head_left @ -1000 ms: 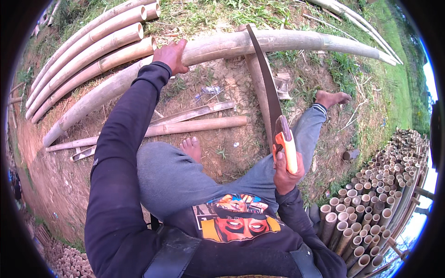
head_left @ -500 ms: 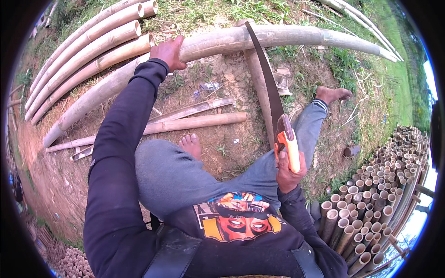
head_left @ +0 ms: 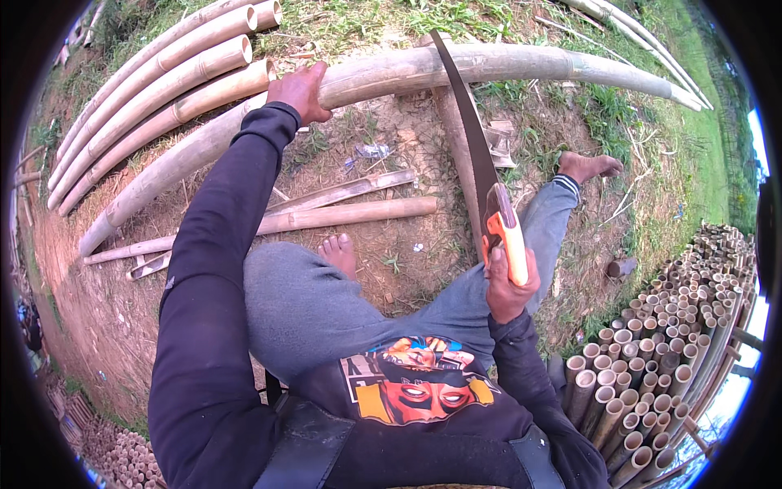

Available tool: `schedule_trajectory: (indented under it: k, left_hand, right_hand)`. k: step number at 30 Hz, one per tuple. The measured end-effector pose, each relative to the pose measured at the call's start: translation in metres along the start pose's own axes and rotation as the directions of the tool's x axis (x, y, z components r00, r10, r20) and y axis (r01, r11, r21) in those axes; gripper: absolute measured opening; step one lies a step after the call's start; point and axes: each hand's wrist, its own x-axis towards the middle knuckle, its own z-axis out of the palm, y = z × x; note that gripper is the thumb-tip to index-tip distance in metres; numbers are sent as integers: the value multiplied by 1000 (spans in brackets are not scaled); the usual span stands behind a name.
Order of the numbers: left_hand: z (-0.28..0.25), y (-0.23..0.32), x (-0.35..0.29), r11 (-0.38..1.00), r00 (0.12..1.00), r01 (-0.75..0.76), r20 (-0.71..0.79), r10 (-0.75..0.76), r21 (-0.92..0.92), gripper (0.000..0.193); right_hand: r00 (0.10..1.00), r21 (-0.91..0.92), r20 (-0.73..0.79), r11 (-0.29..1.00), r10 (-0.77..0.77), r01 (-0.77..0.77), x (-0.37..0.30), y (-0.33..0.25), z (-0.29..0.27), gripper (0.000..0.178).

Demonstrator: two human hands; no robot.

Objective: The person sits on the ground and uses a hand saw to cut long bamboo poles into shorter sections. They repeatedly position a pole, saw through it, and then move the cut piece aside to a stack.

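Note:
A long bamboo pole (head_left: 383, 77) runs across in front of me, bending through the view from lower left to upper right. My left hand (head_left: 300, 94) is closed over the pole, left of the saw. In my right hand (head_left: 511, 285) is a handsaw (head_left: 472, 130), gripped by its orange and dark handle. Its long dark blade lies across the pole, with the tip beyond the far side. A bamboo support post (head_left: 454, 143) passes beneath the pole at the blade. Whether the teeth have cut into the pole cannot be made out.
Several cut bamboo poles (head_left: 175, 85) lie at the upper left. A thinner pole (head_left: 358, 213) and a split bamboo piece (head_left: 346, 192) rest on the ground near my foot. At the right stands a dense stack of bamboo lengths (head_left: 619, 383). A short dark offcut (head_left: 621, 267) lies nearby.
My right hand has pushed the saw slightly away from me, so its tip reaches a bit farther past the pole. My left hand keeps its hold on the pole.

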Motion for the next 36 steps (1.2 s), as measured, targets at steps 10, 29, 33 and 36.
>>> schedule_trajectory:
  k: [10,29,33,36]
  left_hand:
    - [-3,3,-3,1000,999,-11,-47,10,-13,88]
    - [-7,3,-2,1000,1000,2,-19,-2,-9,94]
    - [1,0,-1,1000,999,-17,-50,17,-4,91]
    - [7,-2,2,1000,999,-12,-38,12,14,97]
  right_hand:
    - [984,125,39,978,-174,168,211,-7,134,18]
    - [962,156,-4,950,-274,271,164,8,110,18]
    - [999,-7,10,999,-36,36,9,2,11,15]
    - [990,52,7,989,-141,140,-10,-20,5,13]
